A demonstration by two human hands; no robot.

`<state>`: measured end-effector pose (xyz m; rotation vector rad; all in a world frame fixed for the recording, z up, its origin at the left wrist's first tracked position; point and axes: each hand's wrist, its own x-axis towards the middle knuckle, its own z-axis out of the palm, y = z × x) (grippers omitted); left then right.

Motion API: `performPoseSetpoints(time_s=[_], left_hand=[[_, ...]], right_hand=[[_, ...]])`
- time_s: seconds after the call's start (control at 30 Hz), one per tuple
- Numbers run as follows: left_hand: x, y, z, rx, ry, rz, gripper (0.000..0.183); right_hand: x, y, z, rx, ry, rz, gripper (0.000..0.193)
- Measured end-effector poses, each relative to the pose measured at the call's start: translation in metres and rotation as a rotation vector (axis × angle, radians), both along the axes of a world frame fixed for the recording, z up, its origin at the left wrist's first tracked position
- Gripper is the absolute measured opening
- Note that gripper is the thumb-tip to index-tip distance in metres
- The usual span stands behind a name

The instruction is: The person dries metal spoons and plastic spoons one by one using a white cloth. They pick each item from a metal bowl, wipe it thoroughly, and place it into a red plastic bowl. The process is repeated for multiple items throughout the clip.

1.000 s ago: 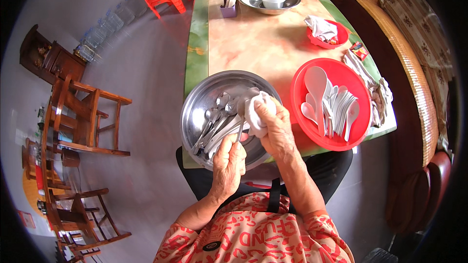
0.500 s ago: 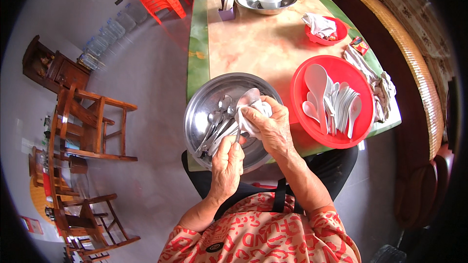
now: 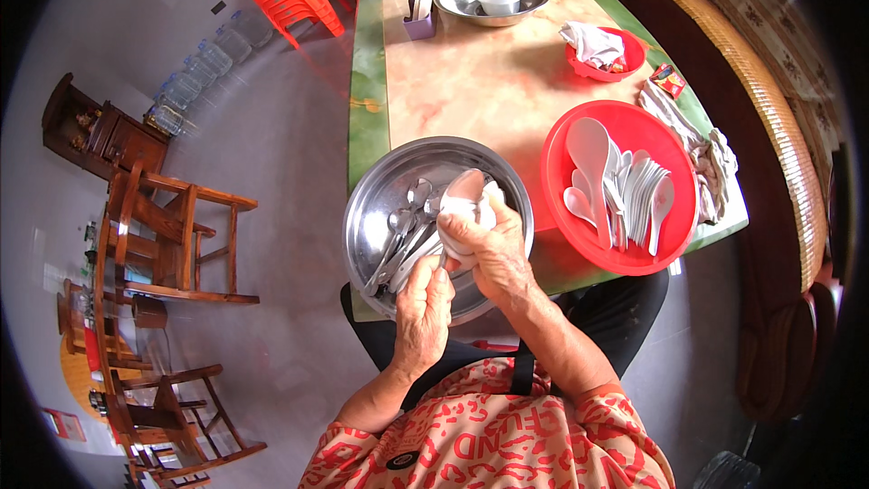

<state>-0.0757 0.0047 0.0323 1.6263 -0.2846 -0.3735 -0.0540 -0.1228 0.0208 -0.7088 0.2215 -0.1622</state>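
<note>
Right hand (image 3: 493, 249) closed around white cloth (image 3: 466, 213) wrapping metal spoon (image 3: 464, 186), left hand (image 3: 424, 312) gripping its handle below, over steel basin (image 3: 380, 190)

A small red packet (image 3: 668, 80) lies near the table's right edge.

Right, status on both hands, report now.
Left hand gripping spoon handle. Right hand wiping metal spoon with white cloth, over steel basin. Nothing obstructing.

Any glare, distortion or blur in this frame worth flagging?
Head view: strong fisheye bend, table edges curve and corners go black; bright sheen on the steel basin; both hands, left and right, look sharp, no motion blur.
</note>
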Motion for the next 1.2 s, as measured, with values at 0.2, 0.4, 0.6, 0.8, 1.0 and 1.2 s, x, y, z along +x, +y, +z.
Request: performPoseSetpoints(time_s=[0.2,0.4,0.6,0.8,1.0,1.2], left_hand=[[0.001,0.004,0.003,0.06,-0.044,-0.01,0.025],[0.003,0.004,0.008,-0.028,0.053,-0.025,0.024],[0.005,-0.004,-0.001,-0.144,0.072,0.01,0.023],[0.009,-0.001,0.003,-0.11,0.093,0.043,0.021],[0.013,0.002,0.002,0.044,0.01,0.018,0.024],[0.049,0.013,0.027,0.053,-0.085,0.136,0.032]], right_hand=[[0.011,-0.016,0.006,-0.086,-0.042,-0.058,0.009],[0.018,-0.024,0.006,-0.003,-0.087,-0.21,0.016],[0.004,0.0,-0.004,0.062,-0.029,0.053,0.019],[-0.006,0.01,-0.005,-0.099,-0.05,0.085,0.017],[-0.009,-0.012,0.002,-0.187,-0.062,0.085,0.013],[-0.009,-0.026,0.008,-0.4,-0.008,0.367,0.028]])
